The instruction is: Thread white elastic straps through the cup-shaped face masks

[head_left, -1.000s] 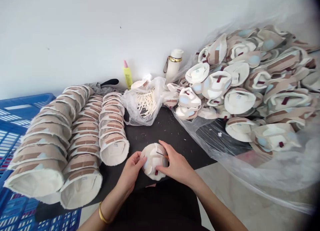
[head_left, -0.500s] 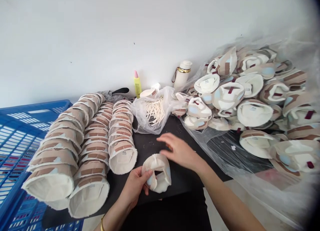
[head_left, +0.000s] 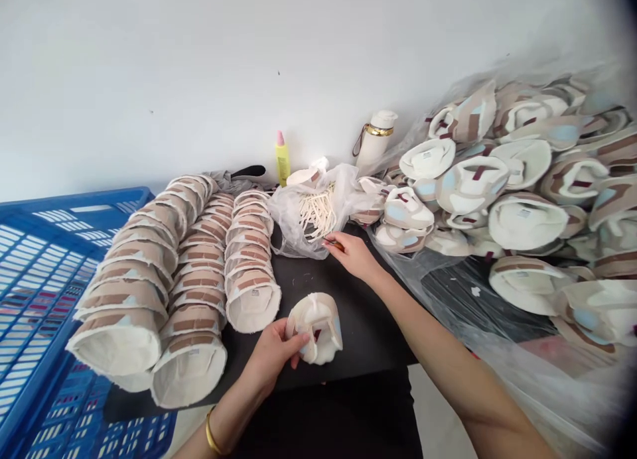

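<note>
The left hand (head_left: 271, 356) gripped a white hat (head_left: 315, 327) at its edge, fingers curled round the rim, holding it just above the black mat (head_left: 358, 313) beside the stacked hats (head_left: 199, 273). The right hand (head_left: 351, 253) reached to the bag (head_left: 308, 210) of white strips (head_left: 316, 210) — fingers pinched on a thin stick (head_left: 332, 243); a heap of hats (head_left: 507, 194) lay to the right.

Left hand (head_left: 276, 351): near, low centre, palm up, fingers curled in a grip, thumb on top, gold bangle at wrist; right hand (head_left: 351, 253): farther and to the right, forearm stretched out diagonally, palm down, fingertips pinched together.
</note>
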`<state>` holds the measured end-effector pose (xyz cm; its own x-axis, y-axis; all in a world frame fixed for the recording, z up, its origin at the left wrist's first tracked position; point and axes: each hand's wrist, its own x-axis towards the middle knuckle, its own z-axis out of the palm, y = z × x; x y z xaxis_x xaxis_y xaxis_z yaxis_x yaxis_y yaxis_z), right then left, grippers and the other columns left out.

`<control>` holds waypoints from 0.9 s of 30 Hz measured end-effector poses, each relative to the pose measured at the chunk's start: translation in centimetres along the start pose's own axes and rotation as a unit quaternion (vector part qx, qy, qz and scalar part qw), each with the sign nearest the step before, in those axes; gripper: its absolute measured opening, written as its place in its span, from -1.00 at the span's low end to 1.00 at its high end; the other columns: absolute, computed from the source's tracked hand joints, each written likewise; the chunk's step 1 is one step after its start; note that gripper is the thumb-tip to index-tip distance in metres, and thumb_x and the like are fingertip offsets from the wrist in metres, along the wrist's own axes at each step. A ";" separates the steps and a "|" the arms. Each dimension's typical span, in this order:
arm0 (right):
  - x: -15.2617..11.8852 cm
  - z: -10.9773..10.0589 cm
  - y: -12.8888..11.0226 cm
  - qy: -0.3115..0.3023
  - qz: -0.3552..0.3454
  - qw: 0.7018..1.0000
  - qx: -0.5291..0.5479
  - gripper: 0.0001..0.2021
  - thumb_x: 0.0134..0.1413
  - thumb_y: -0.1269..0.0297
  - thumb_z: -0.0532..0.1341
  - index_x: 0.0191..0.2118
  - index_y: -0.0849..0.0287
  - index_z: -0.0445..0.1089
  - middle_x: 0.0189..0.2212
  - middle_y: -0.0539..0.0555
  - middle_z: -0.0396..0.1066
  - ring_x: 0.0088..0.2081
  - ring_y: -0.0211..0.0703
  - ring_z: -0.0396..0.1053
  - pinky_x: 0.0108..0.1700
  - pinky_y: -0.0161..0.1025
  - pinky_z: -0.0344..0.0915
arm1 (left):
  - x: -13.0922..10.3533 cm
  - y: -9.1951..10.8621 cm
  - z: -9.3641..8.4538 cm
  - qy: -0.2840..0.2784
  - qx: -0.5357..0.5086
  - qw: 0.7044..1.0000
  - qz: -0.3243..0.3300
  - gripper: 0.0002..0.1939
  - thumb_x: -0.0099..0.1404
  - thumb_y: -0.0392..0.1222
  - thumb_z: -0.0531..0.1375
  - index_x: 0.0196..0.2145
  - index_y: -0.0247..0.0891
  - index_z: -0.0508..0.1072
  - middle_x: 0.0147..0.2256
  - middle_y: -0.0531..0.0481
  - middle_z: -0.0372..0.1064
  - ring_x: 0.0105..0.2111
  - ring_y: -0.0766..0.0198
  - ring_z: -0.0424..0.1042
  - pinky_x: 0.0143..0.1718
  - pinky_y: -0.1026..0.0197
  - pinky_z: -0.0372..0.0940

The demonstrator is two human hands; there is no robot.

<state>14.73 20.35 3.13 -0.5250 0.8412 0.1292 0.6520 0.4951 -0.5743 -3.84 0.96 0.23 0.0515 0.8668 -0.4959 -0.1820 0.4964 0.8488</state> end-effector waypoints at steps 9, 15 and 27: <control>-12.2 0.8 -6.8 -0.115 0.082 0.964 0.224 -0.85 0.21 0.26 0.19 -0.33 0.12 0.49 -0.42 -0.05 0.47 -0.42 -0.28 0.33 -0.36 -0.35 0.16 | 0.2 0.6 0.8 0.019 0.040 0.999 0.021 -0.61 0.03 0.03 0.39 -0.57 -0.29 0.33 -0.66 0.17 0.15 -0.64 0.47 0.04 -0.57 0.34 -0.10; -12.9 2.8 -7.4 -0.074 0.143 0.969 0.188 -0.88 0.15 0.29 0.19 -0.40 0.11 0.42 -0.46 -0.03 0.47 -0.44 -0.24 0.35 -0.38 -0.33 0.16 | -0.4 0.8 1.7 0.028 0.085 0.995 0.052 -0.67 0.06 0.02 0.36 -0.52 -0.29 0.42 -0.65 0.17 0.15 -0.60 0.44 0.05 -0.54 0.35 -0.01; -13.0 3.1 -8.1 -0.067 0.120 0.987 0.080 -0.91 0.14 0.34 0.20 -0.39 0.11 0.37 -0.41 -0.04 0.48 -0.37 -0.22 0.41 -0.33 -0.31 0.18 | -0.4 0.1 1.8 0.056 0.097 0.991 0.070 -0.74 0.12 -0.05 0.31 -0.49 -0.31 0.43 -0.62 0.17 0.15 -0.60 0.45 0.03 -0.53 0.36 0.03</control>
<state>14.60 4.76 3.55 -0.4401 0.8888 -0.1276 0.6770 0.2351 -0.6974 -2.12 0.79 0.81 -0.0729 0.9227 -0.3785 0.0138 0.3804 0.9247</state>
